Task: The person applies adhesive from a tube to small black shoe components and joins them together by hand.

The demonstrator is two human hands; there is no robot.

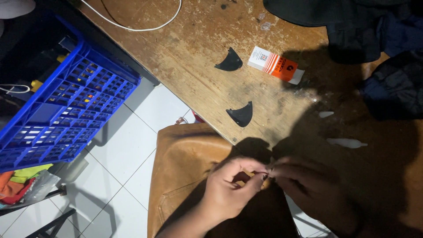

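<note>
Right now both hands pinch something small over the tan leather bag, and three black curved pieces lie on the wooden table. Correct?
Not quite: the head view shows two black curved pieces on the wooden table, not three. Both hands, left hand and right hand, do pinch something small over the tan leather bag.

Tan leather piece with a tiny dark part at its edge

I see the tan, smooth leather piece [185, 163] draped off the wooden worktop [207, 57] edge over my lap, and the tiny dark part [265, 175], too small to identify, pinched at its edge.

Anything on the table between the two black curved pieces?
Nothing: in the head view, bare scuffed wooden table separates the upper black piece from the lower black piece. The orange-and-white box lies off to the side.
</note>
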